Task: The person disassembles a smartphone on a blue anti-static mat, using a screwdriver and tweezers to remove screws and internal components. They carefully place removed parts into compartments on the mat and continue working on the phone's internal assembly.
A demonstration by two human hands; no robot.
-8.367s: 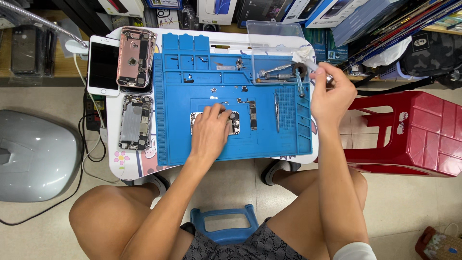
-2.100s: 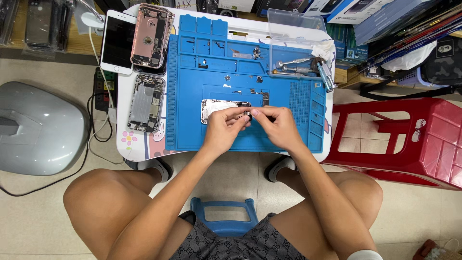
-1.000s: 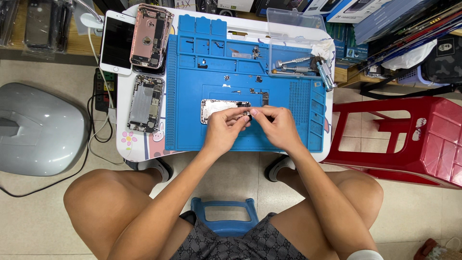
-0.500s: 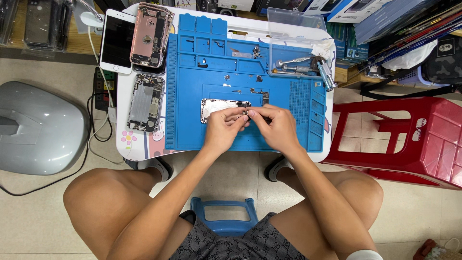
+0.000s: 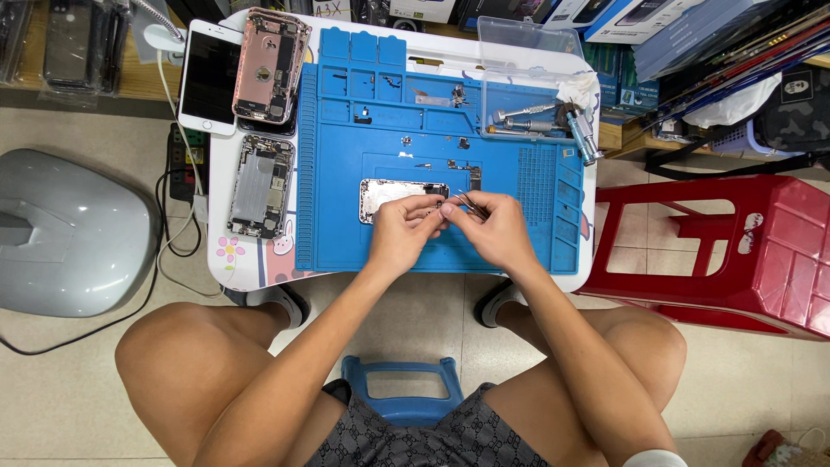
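An opened silver phone body [image 5: 389,192] lies in the middle of the blue repair mat [image 5: 346,173]. My left hand [image 5: 402,232] rests on its near right part, fingers pinched on a tiny part that is too small to make out. My right hand [image 5: 494,227] meets it from the right and grips thin metal tweezers [image 5: 468,201], their tips at the left fingertips. Small screws and loose parts [image 5: 458,164] are scattered on the mat beyond the hands.
On the left of the small white table [image 5: 251,268] lie a white phone screen [image 5: 209,76], a pink opened phone [image 5: 271,65] and a grey opened phone [image 5: 259,186]. Screwdrivers [image 5: 540,121] lie at back right. A red stool [image 5: 735,242] stands right, a grey lamp base [image 5: 69,229] left.
Compared with 8.4 s ago, my right hand has come down from the tools at back right to meet the left over the phone. In the last second the hands barely shift.
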